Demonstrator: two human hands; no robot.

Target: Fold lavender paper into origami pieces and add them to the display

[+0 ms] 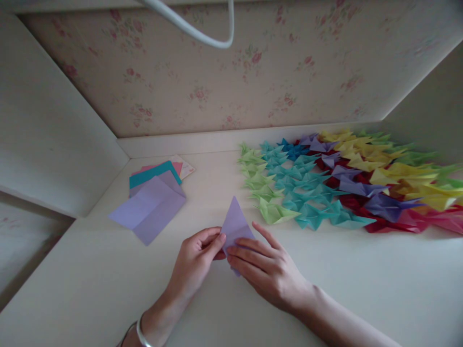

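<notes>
A folded piece of light purple origami paper (234,219), pointed at its far end, is between my hands over the white desk. My left hand (198,253) pinches its left edge, with the thumb on top and the fingers behind. Across the lower right part of the paper lie several fingers of my right hand (273,267); one finger sticks up apart from the others. The right thumb is hidden. A small lower tip of the paper shows beneath the right fingers.
Creased purple sheets (154,205) lie at the left, over a teal sheet (157,174) and pink paper. Rows of folded paper shapes in green, turquoise (311,214), purple, yellow (405,176) and red fill the back right. A white cable (202,33) hangs before the floral wall.
</notes>
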